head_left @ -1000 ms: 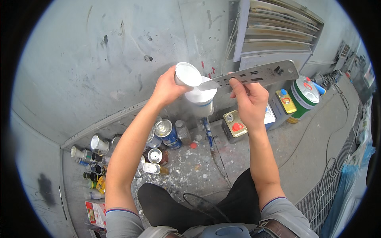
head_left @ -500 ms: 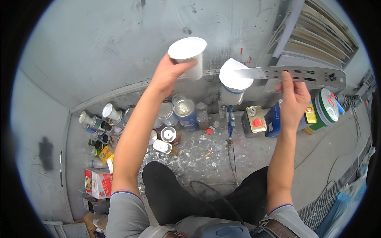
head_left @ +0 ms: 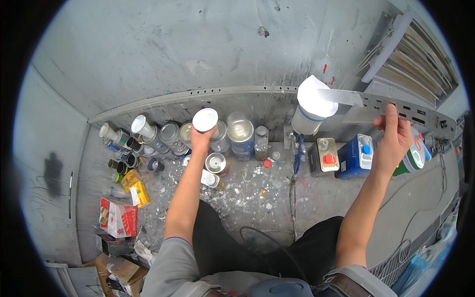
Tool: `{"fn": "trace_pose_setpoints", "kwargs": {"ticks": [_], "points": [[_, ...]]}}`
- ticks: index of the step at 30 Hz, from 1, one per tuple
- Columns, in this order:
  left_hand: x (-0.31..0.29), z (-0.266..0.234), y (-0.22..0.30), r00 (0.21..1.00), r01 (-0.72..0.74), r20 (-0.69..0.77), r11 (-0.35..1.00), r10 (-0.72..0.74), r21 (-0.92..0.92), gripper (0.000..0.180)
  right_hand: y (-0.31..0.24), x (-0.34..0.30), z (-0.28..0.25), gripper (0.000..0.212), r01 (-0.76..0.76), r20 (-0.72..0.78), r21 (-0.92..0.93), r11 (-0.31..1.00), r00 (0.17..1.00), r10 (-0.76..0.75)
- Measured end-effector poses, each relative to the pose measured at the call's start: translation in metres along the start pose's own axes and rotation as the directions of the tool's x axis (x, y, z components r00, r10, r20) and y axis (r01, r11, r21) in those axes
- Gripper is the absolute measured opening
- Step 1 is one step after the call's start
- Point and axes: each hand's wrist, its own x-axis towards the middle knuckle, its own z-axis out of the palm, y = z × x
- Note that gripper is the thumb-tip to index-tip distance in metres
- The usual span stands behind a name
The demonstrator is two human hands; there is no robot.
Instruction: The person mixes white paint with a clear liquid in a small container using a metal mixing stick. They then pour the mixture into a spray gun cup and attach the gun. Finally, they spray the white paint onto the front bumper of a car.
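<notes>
My left hand (head_left: 201, 142) is closed around a white cup (head_left: 205, 120), above the row of cans by the wall. The cup's white round top faces up. My right hand (head_left: 396, 129) grips a flat metal mixing stick (head_left: 410, 110) with slots along it. The stick's pale, coated end reaches over a white paper strainer (head_left: 312, 94). That strainer sits in the mouth of a whitish cup (head_left: 306, 122) with a blue band, mounted on a blue spray gun (head_left: 299, 154). A hose runs down from the gun. My left hand partly hides the white cup's side.
Lidded paint cans (head_left: 241, 141) and stacked cups crowd the wall at left. To the right stand a metal canister (head_left: 324, 157) with a red cap, a blue canister (head_left: 355, 157) and a green-and-white bucket (head_left: 411, 159). A black hose (head_left: 257, 228) loops between my legs.
My left hand has come down and left with the white cup, toward the cans. My right hand still holds the mixing stick over the strainer. The view has shifted slightly.
</notes>
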Motion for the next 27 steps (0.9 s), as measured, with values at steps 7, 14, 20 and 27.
{"fn": "trace_pose_setpoints", "kwargs": {"ticks": [7, 14, 20, 27], "points": [[0.002, 0.009, -0.031, 1.000, 0.002, -0.004, 0.997, -0.003, -0.083, 0.076, -0.016, -0.007, 0.005, 0.025, 0.008, 0.003, -0.014, 1.000, 1.000, -0.008], [-0.018, -0.016, -0.056, 0.979, -0.040, -0.200, 0.998, 0.048, 0.046, 0.069, -0.011, -0.006, 0.006, 0.017, 0.021, 0.040, 0.034, 0.999, 0.999, -0.022], [-0.131, 0.040, 0.014, 0.997, -0.012, 0.071, 1.000, 0.012, 0.008, 0.038, -0.003, -0.004, 0.005, 0.016, 0.035, 0.002, 0.083, 0.996, 0.999, -0.035], [-0.087, 0.158, 0.166, 0.786, -0.428, 0.518, 0.901, 0.338, 0.062, 0.037, -0.004, -0.005, 0.013, 0.016, 0.021, 0.052, 0.104, 0.994, 0.998, -0.027]]}}
